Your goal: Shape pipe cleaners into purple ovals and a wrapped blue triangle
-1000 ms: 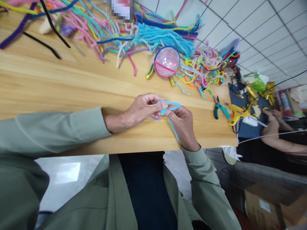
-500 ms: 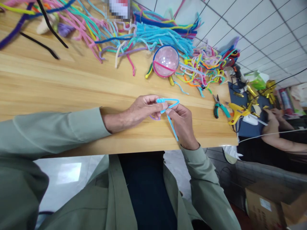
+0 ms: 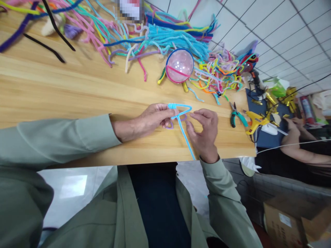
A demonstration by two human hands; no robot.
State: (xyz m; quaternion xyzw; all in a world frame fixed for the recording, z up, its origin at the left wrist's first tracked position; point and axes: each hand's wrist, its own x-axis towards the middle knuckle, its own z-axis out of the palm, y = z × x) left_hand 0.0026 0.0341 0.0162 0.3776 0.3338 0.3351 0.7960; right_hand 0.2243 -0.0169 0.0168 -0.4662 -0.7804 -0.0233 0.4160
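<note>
Between thumb and fingers, my left hand (image 3: 152,119) pinches a light blue pipe cleaner (image 3: 186,137). It is coiled tightly at the fingertips, bends into a pointed loop to the right, and one straight end hangs down toward the table edge. Small purple pipe cleaner loops (image 3: 170,125) show below and behind the blue one, partly hidden by my fingers. Just right of the blue loop, my right hand (image 3: 204,132) is off the pipe cleaner, its thumb and fingers apart and nothing visible between them.
Across the back of the wooden table (image 3: 77,89) lie heaps of coloured pipe cleaners (image 3: 178,38) and a clear ball with blue and pink rims (image 3: 179,65). Pliers (image 3: 236,116) and a yellow glue gun (image 3: 256,122) lie to the right, near another person's hands (image 3: 293,125).
My right hand has let go of the blue pipe cleaner and moved right, its fingers opening. My left hand keeps its pinch. More of the purple loops now shows.
</note>
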